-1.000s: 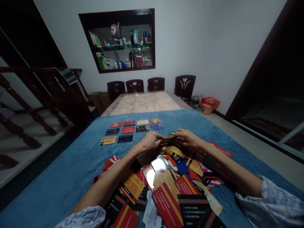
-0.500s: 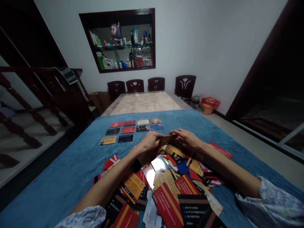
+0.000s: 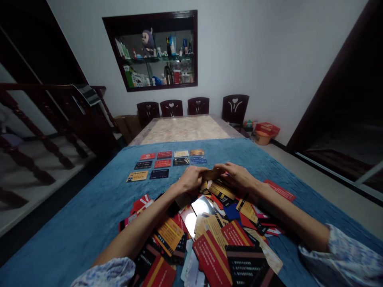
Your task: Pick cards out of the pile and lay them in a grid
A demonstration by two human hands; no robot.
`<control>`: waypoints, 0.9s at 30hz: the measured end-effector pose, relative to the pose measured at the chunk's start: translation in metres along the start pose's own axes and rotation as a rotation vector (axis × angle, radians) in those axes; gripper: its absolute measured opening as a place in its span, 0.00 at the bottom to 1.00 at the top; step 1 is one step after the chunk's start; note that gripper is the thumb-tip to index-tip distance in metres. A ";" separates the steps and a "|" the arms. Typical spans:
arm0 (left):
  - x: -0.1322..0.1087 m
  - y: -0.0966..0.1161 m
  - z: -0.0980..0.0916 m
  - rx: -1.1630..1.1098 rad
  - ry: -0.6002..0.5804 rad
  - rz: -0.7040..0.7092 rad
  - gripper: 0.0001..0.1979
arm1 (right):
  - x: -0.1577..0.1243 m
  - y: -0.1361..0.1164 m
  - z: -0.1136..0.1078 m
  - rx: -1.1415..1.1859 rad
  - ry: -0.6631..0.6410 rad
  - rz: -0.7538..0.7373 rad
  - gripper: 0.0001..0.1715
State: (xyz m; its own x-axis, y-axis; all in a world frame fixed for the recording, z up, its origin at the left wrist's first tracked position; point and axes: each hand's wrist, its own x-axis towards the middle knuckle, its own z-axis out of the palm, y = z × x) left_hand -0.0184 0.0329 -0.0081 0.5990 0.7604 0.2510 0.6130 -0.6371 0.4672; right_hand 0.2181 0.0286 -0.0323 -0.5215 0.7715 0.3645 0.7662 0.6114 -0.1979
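Observation:
Both of my hands meet over the far edge of a loose pile of cards (image 3: pixel 209 235) on a blue cloth (image 3: pixel 89 215). My left hand (image 3: pixel 190 180) pinches the left end of a gold card (image 3: pixel 212 174), and my right hand (image 3: pixel 237 175) holds its right end. The card is lifted slightly above the pile. Beyond my hands, several cards lie in neat rows (image 3: pixel 167 163), red, black, gold and blue ones. The pile holds red, gold, black and shiny silver cards that overlap each other.
The long table (image 3: pixel 184 128) runs on bare past the cloth. Several dark chairs (image 3: pixel 197 105) stand at its far end below a wall niche (image 3: pixel 155 52) with bottles and a plush toy. A stair railing (image 3: pixel 44 119) is at the left, a red basin (image 3: pixel 265 131) on the floor at the right.
My hands have lifted the gold card a little and shifted it slightly away from me. The view has drifted a bit.

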 end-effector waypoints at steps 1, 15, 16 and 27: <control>0.000 0.000 0.000 0.007 0.006 -0.003 0.23 | 0.000 -0.001 0.000 -0.001 0.003 0.004 0.27; -0.001 -0.001 0.004 0.131 0.078 -0.032 0.21 | 0.003 -0.009 -0.003 -0.080 0.017 0.003 0.31; -0.001 -0.001 0.004 0.131 0.076 -0.033 0.20 | 0.003 -0.008 -0.002 -0.082 0.019 -0.004 0.30; -0.003 0.004 0.010 0.150 0.065 -0.024 0.20 | 0.001 0.009 0.012 -0.102 0.049 -0.090 0.27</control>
State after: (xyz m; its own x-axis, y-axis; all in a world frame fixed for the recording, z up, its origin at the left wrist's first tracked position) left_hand -0.0126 0.0273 -0.0151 0.5516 0.7791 0.2980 0.6996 -0.6266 0.3433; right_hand 0.2197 0.0366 -0.0444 -0.5729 0.7034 0.4207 0.7525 0.6548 -0.0702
